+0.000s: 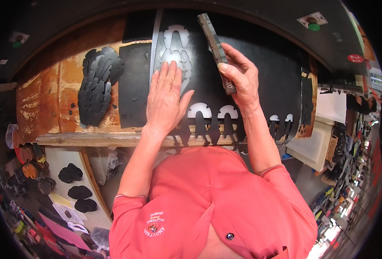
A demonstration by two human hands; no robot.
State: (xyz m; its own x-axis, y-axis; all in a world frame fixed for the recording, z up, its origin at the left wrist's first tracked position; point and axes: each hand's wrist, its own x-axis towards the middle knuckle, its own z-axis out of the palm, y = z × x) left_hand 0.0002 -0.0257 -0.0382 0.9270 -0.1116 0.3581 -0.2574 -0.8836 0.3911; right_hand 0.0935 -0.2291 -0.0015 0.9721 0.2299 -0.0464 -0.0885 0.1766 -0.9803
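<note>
My left hand [165, 101] lies flat with fingers stretched out on a black sheet [268, 52], over a group of shaped cut-outs that show white beneath. One curved cut-out [176, 35] sits just beyond its fingertips. In my right hand [244, 80] is a grey metal cutting die [217, 49], gripped between thumb and fingers. The die is tilted up on its edge above the sheet, so its outline is seen mostly from the side. Along the sheet's near edge run more arch-shaped cut-outs [199, 111], with narrow black strips hanging between them.
Dark cut pieces [97, 86] are piled on the worn brown board [40, 99] at left. A wooden rail [87, 139] borders the near side. Overhead, a dark machine beam carries green buttons [314, 26]. More black pieces [79, 192] lie on a pale surface at lower left.
</note>
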